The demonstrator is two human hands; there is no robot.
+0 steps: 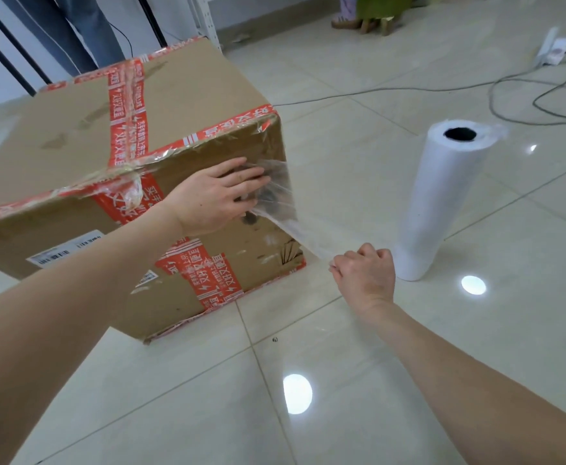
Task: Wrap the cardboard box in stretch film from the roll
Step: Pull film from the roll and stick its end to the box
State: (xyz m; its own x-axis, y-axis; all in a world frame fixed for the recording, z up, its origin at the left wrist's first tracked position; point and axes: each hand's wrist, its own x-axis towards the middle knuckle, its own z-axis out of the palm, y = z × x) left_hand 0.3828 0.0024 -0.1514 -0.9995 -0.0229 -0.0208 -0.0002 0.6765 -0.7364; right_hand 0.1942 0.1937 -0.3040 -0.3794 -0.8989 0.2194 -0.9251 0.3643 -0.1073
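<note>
Two hands work one strand of stretch film (288, 226) in the head view. The cardboard box (73, 135) sits on the tiled floor (342, 380), left of centre. The left hand (221, 193), fingers spread, presses the film's end flat against the near face beside the right corner. The right hand (363, 273) pinches the gathered strand just off the lower corner. The film looks thin, clingy and easily torn, so is best held bunched; the box appears stiff. The roll (439, 203) stands upright, apart from the box. Whether the strand runs on to it is hidden behind the right hand.
</note>
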